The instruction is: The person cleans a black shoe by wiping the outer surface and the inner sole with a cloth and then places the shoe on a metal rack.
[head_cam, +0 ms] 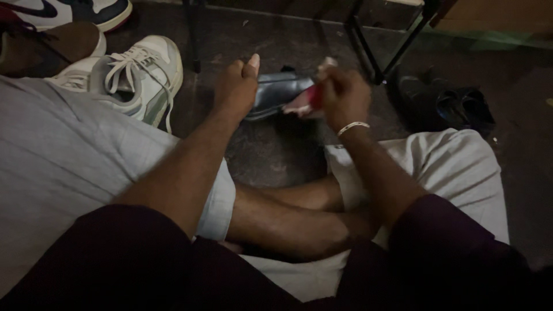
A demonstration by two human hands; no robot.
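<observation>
I sit cross-legged on a dark floor. My left hand (236, 86) grips one end of a black leather shoe (279, 92) and holds it off the floor, thumb raised. My right hand (344, 95), with a metal bracelet on its wrist, is closed around a red and white cloth (303, 103) that presses against the shoe's other end. Most of the shoe is hidden behind my two hands.
A white lace-up sneaker (138, 72) lies at the left, with more sneakers (69, 11) behind it. A pair of dark shoes (452, 103) sits at the right. Black metal stand legs (374, 52) rise behind my hands. A cardboard box (495, 17) is at top right.
</observation>
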